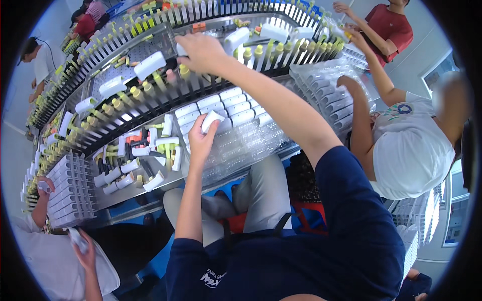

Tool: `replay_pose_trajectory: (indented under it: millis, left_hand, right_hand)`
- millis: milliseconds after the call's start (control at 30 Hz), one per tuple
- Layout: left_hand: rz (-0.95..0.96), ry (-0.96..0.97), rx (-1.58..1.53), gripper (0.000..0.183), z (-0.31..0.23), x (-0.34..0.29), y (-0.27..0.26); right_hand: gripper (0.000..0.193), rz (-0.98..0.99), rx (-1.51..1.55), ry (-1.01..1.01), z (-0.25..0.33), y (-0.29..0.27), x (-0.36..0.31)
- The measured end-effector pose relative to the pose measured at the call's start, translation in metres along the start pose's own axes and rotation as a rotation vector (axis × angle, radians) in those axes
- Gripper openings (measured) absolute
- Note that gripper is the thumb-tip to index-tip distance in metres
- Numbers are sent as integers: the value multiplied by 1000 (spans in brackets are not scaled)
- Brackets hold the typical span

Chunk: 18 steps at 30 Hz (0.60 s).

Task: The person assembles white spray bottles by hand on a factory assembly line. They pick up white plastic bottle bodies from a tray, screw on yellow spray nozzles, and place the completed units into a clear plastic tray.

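Observation:
My left hand (199, 143) is closed on a small white plastic casing (213, 120), held upright above a clear tray. My right arm stretches across the rack. At its end my right hand (203, 53) curls its fingers round another white casing (181, 49), mostly covered by the hand. Below the left hand lies the clear blister tray (246, 150), its far part filled with rows of white casings (242, 116). Beneath the right hand runs a curved rack of black slats (201, 85) with yellow-green tips, carrying further white casings (150, 64).
Loose white, green, black and orange parts (135, 158) are heaped left of the tray. Stacked trays (73, 190) stand at far left. Co-workers sit close on both sides: one in white (409, 145) at right, another (60, 261) at lower left holding white pieces.

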<state>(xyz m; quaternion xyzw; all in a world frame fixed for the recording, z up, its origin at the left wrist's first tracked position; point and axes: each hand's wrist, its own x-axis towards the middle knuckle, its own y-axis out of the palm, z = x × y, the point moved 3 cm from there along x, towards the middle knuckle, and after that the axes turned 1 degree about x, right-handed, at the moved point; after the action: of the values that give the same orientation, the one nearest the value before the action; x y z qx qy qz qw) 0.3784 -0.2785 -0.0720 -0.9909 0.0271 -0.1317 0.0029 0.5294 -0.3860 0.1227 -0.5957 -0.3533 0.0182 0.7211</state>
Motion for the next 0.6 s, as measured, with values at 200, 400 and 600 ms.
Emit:
replay_pose_trajectory:
  millis: [200,400,600]
  left_hand:
    - [-40,42,3,31,-1,-2,-7]
    - [1,128,1,28,-6,-3,-3]
    - [39,62,-45,28,-4,-3,-5]
  right_hand:
    - [58,-396,205,-207,35,-33,-117]
    - [51,-120,134,415,-40,29,-295]
    - [57,-87,241,596,-41,40,-310]
